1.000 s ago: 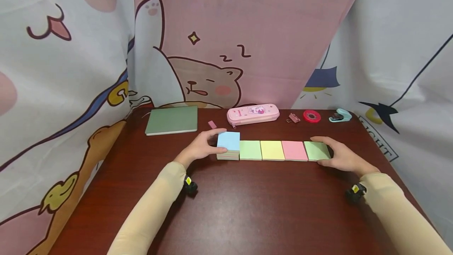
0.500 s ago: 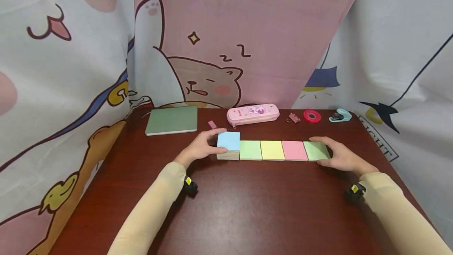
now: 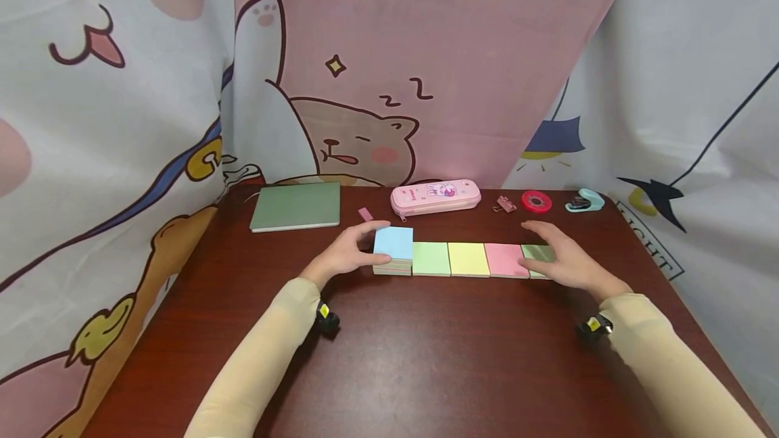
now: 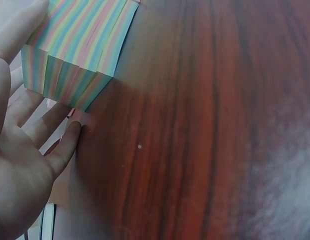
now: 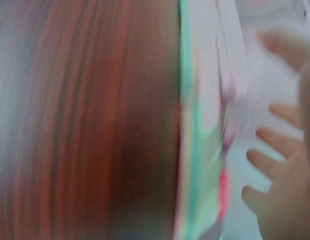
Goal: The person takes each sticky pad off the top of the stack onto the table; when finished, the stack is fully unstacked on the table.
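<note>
Row of sticky-note pads [image 3: 468,259] laid mid-table, long axis left-right, touching edge to edge: tall blue-topped stack [image 3: 393,243] at left end, then green, yellow, pink, green pad [image 3: 538,253] at right end. Left hand [image 3: 347,253] cupped on stack's left side, fingers curled round far corner, thumb at near edge. Right hand [image 3: 562,257] spread flat over right-end pad, fingers pointing left, hovering or touching: can't tell. Forearms angled inward. Far edge: notebook [image 3: 295,206], pencil case [image 3: 435,196], tape [image 3: 536,201].
</note>
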### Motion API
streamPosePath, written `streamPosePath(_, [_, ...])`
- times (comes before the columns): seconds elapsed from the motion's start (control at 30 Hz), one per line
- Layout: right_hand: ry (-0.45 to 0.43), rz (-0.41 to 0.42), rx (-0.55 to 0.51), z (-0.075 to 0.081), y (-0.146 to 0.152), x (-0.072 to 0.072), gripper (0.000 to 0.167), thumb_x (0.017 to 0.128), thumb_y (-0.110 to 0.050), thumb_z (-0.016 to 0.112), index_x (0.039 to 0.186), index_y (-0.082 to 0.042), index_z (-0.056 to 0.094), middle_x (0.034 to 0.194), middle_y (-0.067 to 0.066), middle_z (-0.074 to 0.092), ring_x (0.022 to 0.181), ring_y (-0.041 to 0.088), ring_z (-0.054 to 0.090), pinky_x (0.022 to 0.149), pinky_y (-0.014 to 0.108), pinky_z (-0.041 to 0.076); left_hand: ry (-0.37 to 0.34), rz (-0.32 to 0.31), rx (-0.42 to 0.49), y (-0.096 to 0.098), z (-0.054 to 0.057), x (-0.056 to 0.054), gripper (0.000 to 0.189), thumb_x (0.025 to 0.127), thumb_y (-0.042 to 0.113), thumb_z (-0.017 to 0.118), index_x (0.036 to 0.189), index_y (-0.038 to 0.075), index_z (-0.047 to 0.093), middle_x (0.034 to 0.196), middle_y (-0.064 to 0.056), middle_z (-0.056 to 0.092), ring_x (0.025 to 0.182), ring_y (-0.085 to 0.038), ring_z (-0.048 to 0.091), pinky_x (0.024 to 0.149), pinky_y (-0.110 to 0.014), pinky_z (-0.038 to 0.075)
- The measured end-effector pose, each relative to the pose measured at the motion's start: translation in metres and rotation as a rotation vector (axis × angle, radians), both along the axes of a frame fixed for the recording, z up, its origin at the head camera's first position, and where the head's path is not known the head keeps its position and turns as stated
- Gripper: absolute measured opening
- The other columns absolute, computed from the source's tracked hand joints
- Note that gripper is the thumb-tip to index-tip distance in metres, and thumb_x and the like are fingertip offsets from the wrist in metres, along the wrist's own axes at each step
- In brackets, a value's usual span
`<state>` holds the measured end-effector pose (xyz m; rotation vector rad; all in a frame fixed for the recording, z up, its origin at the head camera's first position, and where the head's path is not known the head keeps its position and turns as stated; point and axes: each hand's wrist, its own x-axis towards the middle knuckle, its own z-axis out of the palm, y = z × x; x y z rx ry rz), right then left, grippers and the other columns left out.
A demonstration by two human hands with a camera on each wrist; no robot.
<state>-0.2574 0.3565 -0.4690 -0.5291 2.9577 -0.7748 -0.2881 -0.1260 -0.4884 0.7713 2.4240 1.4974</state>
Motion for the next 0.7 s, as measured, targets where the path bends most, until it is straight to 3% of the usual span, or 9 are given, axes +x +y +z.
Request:
streamPosePath(0.1, [0.073, 0.039, -0.003, 0.008, -0.041, -0.001, 0.086, 0.089, -0.037, 0.083, 0.156, -0.003, 0.041, 0.157, 0.024, 0.043, 0.144, 0.045, 0.04, 0.113, 0.071, 0.037, -0.01, -0.005, -0.003, 0.0, -0.001, 0.0, 0.082, 0.087, 0.023, 0.089, 0.156, 0.009, 0.048, 0.14, -0.009, 0.065, 0.131, -0.027, 0.06, 0.113, -0.049, 0.048])
streamPosePath(0.4, [0.22, 0.357, -0.095, 0.02, -0.168, -0.006, 0.082, 0.089, -0.037, 0.082, 0.152, 0.003, 0.048, 0.152, 0.023, 0.051, 0.141, 0.038, 0.049, 0.116, 0.058, 0.042, 0.008, 0.0, -0.011, -0.001, -0.002, 0.0, 0.082, 0.088, 0.022, 0.088, 0.157, 0.009, 0.046, 0.141, -0.008, 0.064, 0.133, -0.027, 0.059, 0.114, -0.05, 0.047])
streamPosePath(0.5, [0.229, 0.401, -0.087, 0.019, -0.192, -0.01, 0.084, 0.089, -0.038, 0.083, 0.151, 0.006, 0.048, 0.15, 0.022, 0.052, 0.14, 0.036, 0.051, 0.116, 0.055, 0.042, 0.005, -0.01, -0.005, 0.0, -0.001, 0.002, 0.081, 0.088, 0.021, 0.087, 0.157, 0.008, 0.046, 0.141, -0.008, 0.064, 0.132, -0.027, 0.059, 0.113, -0.049, 0.048])
streamPosePath(0.7, [0.169, 0.405, -0.069, 0.017, -0.214, -0.015, 0.085, 0.087, -0.039, 0.086, 0.151, 0.005, 0.049, 0.147, 0.02, 0.057, 0.135, 0.034, 0.056, 0.114, 0.053, 0.045, -0.003, -0.027, -0.008, -0.001, 0.002, 0.003, 0.083, 0.089, 0.021, 0.086, 0.159, 0.008, 0.043, 0.142, -0.009, 0.063, 0.134, -0.026, 0.059, 0.114, -0.048, 0.047])
